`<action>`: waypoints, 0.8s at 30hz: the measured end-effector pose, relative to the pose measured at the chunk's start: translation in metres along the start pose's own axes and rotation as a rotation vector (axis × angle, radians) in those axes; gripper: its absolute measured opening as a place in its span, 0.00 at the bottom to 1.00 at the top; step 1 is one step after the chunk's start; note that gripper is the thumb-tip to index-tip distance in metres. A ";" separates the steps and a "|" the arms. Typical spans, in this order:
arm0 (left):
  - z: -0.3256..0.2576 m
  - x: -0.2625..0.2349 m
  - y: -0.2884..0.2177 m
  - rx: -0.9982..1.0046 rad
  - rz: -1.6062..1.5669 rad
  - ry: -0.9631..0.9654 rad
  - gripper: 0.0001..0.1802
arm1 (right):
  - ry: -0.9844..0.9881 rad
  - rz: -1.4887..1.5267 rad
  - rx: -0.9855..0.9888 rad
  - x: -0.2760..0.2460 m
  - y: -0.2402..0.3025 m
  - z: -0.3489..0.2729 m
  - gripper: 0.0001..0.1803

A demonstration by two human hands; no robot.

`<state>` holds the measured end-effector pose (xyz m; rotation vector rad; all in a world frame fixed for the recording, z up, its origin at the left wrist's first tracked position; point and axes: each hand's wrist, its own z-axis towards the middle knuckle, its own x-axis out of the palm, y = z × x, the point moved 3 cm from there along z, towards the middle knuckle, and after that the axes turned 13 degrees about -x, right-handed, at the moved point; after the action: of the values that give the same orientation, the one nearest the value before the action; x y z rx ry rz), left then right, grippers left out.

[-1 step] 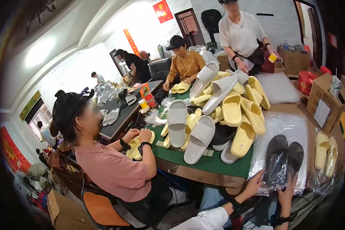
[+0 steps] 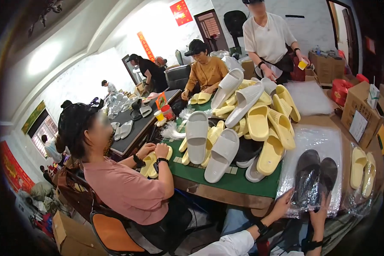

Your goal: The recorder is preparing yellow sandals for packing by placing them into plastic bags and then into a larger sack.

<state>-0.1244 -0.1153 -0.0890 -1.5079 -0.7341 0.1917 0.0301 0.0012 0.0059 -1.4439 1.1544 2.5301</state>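
**Both hands on a bagged pair of dark slippers**

The left hand (image 2: 283, 204) and the right hand (image 2: 319, 214) come up from the lower edge, each with a dark band at the wrist; both rest on the near end of a clear plastic bag (image 2: 313, 145) that holds a pair of dark slippers (image 2: 315, 174); the left fingers curl around the bag's near edge, the right fingers lie over it, gripping the plastic; the bag lies on the table just right of the green mat (image 2: 239, 181); a second bag with a pair of pale yellow slippers (image 2: 362, 170) lies just beside it to the right; on the mat, a heap of yellow and white slippers (image 2: 247, 123) stands piled up; at the left a person in a pink shirt (image 2: 123, 190) sits on an orange chair (image 2: 111, 234), holding a yellow slipper; cardboard boxes (image 2: 362, 113) stand at the right edge; further people work at the far end.
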 end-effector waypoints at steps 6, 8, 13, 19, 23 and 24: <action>0.002 -0.004 -0.005 -0.143 0.092 -0.120 0.34 | -0.092 0.461 -0.073 -0.001 -0.028 0.009 0.45; 0.005 -0.008 0.005 -0.118 0.049 -0.080 0.30 | 0.005 0.341 -0.094 0.002 -0.026 0.011 0.53; -0.007 0.008 -0.019 -0.242 -0.211 -0.004 0.19 | 0.217 0.357 -0.100 -0.009 -0.019 0.009 0.61; -0.014 0.012 -0.029 -0.173 -0.235 0.010 0.15 | 0.153 0.179 -0.127 -0.006 -0.025 0.008 0.58; -0.010 0.001 -0.008 -0.126 -0.138 -0.052 0.15 | 0.153 0.182 -0.123 -0.004 -0.010 0.010 0.56; -0.007 -0.002 -0.004 -0.076 -0.020 -0.075 0.14 | 0.148 0.173 -0.119 0.002 -0.012 0.011 0.56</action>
<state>-0.1232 -0.1224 -0.0850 -1.5713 -0.8238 0.2080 0.0254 0.0155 0.0010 -1.6527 1.2180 2.6876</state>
